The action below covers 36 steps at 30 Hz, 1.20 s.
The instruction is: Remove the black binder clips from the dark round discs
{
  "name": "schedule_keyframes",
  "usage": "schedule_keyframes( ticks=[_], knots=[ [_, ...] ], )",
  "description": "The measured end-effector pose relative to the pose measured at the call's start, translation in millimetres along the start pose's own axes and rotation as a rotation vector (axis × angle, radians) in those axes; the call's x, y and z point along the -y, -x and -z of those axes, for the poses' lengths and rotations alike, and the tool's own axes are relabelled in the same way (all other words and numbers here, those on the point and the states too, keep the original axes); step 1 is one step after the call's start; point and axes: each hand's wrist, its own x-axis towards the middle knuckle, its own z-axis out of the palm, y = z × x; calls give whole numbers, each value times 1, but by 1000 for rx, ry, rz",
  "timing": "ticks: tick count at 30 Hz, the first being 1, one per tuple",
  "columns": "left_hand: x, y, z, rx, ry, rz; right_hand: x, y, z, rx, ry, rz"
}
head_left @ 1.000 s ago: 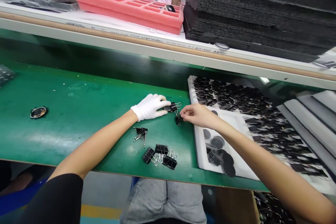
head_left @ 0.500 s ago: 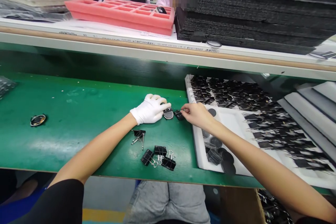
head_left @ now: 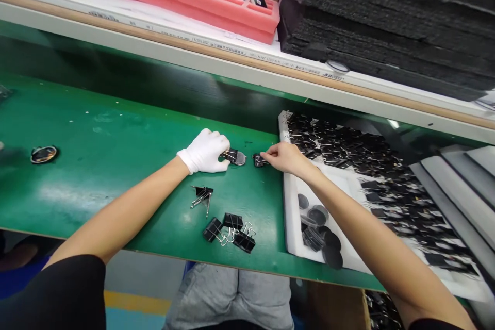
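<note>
The left hand [head_left: 204,152], in a white glove, rests on the green table [head_left: 116,165] with its fingers curled down onto a round dark disc with a binder clip on it [head_left: 234,157]; the disc pokes out just past the gloved fingertips on their right side, so the grip is pressed together on that piece, pinning it to the table. The bare right hand [head_left: 284,157] lies just to the right, its thumb and forefinger pinched on a small black binder clip [head_left: 259,160] that sits on the table between the two hands, near the disc but apart from it. Closer to the table's front edge lie a lone clip with its wire handles [head_left: 203,195] spread out and a small heap of black binder clips [head_left: 230,229]. Under the right forearm stands a white foam tray [head_left: 348,185] holding loose dark discs [head_left: 323,232] at its near end and rows of clipped pieces farther back. A single oval part [head_left: 44,153] lies well apart at the far left of the table.
</note>
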Motion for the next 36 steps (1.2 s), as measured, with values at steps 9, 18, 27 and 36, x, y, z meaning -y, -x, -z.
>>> schedule_keyframes(
  ticks=[9,18,27,36],
  knots=[
    [-4,-7,-13,4,44,-70,30,-41,-38,-383,-86,-144],
    [-10,-17,-19,10,145,16,1,-53,-53,-375,-217,-121],
    [-17,-25,-22,-5,171,0,-6,-55,-58,-428,-319,-91],
    [-20,-27,-24,38,180,15,-13,-59,-61,-435,-321,-73]
  ],
)
